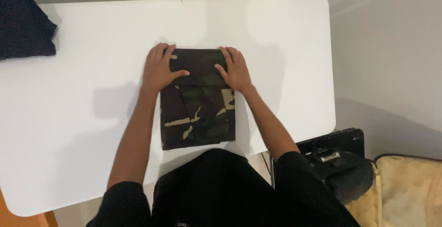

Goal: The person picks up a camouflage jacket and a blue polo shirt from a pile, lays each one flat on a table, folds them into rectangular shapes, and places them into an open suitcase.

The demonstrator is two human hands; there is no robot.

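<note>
Head view: my left hand (pixel 159 70) and right hand (pixel 235 69) lie flat, palms down, fingers spread, on the far end of the camo cloth (pixel 198 100). Neither grips; both just press. Cloth sits folded in a rectangle mid-table (pixel 92 38), near edge close to my body. Looks light, soft, limp, so probably won't hold shape if lifted one-handed. Best hold, I judge: pinch both far corners, or slide palms under the fold. Dark garment (pixel 23 24) lies far left.

Folded garment (pixel 198 112) at the table's (pixel 92 130) near edge, a hand on each far corner, another folded cloth (pixel 23 24) far left.
</note>
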